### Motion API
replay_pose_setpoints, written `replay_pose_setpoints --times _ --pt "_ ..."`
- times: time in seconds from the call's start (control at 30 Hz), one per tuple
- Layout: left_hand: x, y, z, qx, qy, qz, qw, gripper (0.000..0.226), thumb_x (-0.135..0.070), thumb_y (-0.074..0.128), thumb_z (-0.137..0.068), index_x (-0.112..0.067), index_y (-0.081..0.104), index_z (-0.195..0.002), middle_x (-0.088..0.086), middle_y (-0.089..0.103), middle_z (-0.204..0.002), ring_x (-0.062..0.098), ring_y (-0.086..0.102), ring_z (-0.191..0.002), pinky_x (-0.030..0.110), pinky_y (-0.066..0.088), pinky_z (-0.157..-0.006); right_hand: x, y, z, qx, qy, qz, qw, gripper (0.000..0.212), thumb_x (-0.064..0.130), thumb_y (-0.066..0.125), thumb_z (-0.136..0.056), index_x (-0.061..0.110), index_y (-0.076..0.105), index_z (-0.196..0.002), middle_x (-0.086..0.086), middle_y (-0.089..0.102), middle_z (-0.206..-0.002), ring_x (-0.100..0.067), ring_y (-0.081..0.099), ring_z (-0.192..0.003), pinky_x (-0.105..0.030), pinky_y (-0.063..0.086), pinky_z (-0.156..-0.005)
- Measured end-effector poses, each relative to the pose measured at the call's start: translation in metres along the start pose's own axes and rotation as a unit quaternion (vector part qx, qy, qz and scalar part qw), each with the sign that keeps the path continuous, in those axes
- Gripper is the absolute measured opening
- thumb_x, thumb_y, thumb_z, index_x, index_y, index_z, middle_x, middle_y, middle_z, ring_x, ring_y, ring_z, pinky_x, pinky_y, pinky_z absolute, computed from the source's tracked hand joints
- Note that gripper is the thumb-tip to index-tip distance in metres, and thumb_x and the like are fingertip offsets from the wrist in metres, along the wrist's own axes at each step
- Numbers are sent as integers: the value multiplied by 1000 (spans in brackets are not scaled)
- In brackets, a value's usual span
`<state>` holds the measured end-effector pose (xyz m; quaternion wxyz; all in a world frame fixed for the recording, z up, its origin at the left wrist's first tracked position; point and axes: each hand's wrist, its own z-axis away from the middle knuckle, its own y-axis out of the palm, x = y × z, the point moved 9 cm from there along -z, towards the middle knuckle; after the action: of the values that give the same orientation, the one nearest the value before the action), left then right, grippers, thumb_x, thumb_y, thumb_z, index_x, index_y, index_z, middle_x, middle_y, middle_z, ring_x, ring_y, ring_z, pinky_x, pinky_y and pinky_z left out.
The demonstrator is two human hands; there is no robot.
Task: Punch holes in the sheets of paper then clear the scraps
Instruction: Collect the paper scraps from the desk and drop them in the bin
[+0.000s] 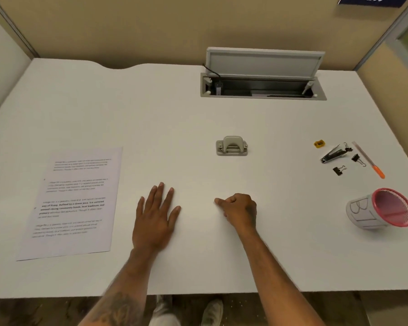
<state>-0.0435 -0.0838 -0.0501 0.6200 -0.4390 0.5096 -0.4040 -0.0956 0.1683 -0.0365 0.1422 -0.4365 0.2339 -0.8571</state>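
Both hands rest on the white desk (198, 118), nothing held; no hole looks punched yet.

Left hand (156, 217) lies flat, fingers spread wide; right hand (239, 211) is curled to a loose fist, empty. The printed white paper sheets (73, 203) lie just beside the left hand, on its left, long axis running away from the person. The small grey metal hole punch (231, 147) stands ahead of the right hand, w/ bare desk between. Black binder clips (339, 170), orange pen (369, 161) & pink mesh cup (382, 210) are far right, not in the way.
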Motion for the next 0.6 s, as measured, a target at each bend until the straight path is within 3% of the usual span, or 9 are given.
replay_pose_setpoints --times 0.13,0.27,0.33,0.37,0.47,0.53,0.6 --pt "0 1 0 0 1 -1 1000 59 -56 19 -99 -37 11 -155 -11 2 -165 6 -5 -151 38 1 -123 -2 2 -5 -19 11 45 999 37 37 82 -70 14 55 -60 -6 70 -68 -21 60 -59 -19 41 -50" --pt "0 0 0 0 2 1 1000 60 -56 18 -99 -37 12 -155 -10 3 -165 7 -3 -151 40 3 -123 -2 1 -4 -22 -3 61 998 34 40 81 -71 14 59 -66 -2 70 -68 -21 64 -63 -22 46 -57" --pt "-1 -1 0 3 3 1 1000 60 -57 17 -98 -37 11 -155 -10 3 -165 6 -4 -151 39 2 -123 -6 -2 -2 -6 -1 -7 1000 30 38 82 -70 14 64 -73 0 71 -62 -15 66 -55 -25 51 -54" --pt "-1 -1 1 3 2 1 1000 60 -57 17 -98 -37 11 -155 -10 2 -165 6 -5 -151 39 1 -123 -10 -1 -2 25 14 -97 995 28 34 83 -71 13 67 -82 0 72 -65 -12 66 -55 -26 55 -55" --pt "-1 -1 1 4 3 8 1000 60 -57 18 -98 -37 12 -155 -11 2 -165 5 -5 -150 39 1 -123 -13 7 4 171 67 -385 904 27 23 78 -78 13 71 -103 -2 73 -85 -11 70 -73 -27 58 -65" --pt "-2 -2 1 5 4 8 1000 61 -57 17 -98 -36 13 -155 -11 2 -165 5 -5 -150 39 1 -123 -11 6 10 223 79 -478 846 26 27 74 -77 13 75 -99 -1 71 -84 -10 68 -74 -26 58 -66" --pt "-2 -2 1 8 3 6 1000 62 -58 15 -97 -36 12 -155 -11 1 -165 6 -4 -151 39 1 -123 -11 -1 13 225 83 -521 819 22 26 71 -79 9 75 -92 -1 68 -77 -9 64 -67 -25 58 -64"
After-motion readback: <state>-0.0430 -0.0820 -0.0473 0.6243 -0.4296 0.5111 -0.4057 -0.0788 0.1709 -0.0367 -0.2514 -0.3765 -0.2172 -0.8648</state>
